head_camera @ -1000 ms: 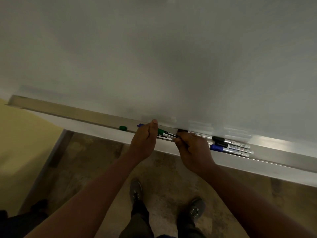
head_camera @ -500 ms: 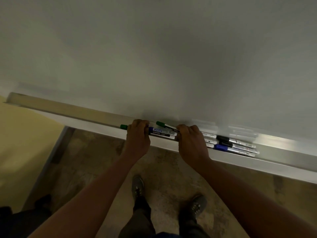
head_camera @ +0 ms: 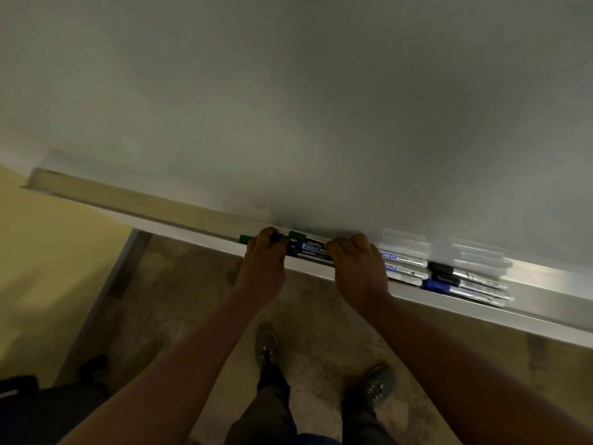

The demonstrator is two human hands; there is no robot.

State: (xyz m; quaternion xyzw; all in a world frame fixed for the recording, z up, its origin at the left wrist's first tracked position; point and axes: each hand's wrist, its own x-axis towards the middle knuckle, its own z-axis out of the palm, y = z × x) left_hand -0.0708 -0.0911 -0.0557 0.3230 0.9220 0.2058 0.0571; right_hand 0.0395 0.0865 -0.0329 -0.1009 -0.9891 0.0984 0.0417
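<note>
Markers [head_camera: 313, 251], ends under left hand [head_camera: 264, 266], right hand [head_camera: 357, 268]

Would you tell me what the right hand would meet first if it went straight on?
Probably the whiteboard: the right hand, gripping the markers in the tray, points at the board's bottom edge right behind them, though depth is hard to judge.

The left arm [head_camera: 179, 358] is extended from 7 o'clock, the right arm [head_camera: 449, 354] from 4 o'clock. The left hand [head_camera: 263, 263] and right hand [head_camera: 357, 268] are held palm-down, fingers curled over the markers [head_camera: 310, 251].
</note>
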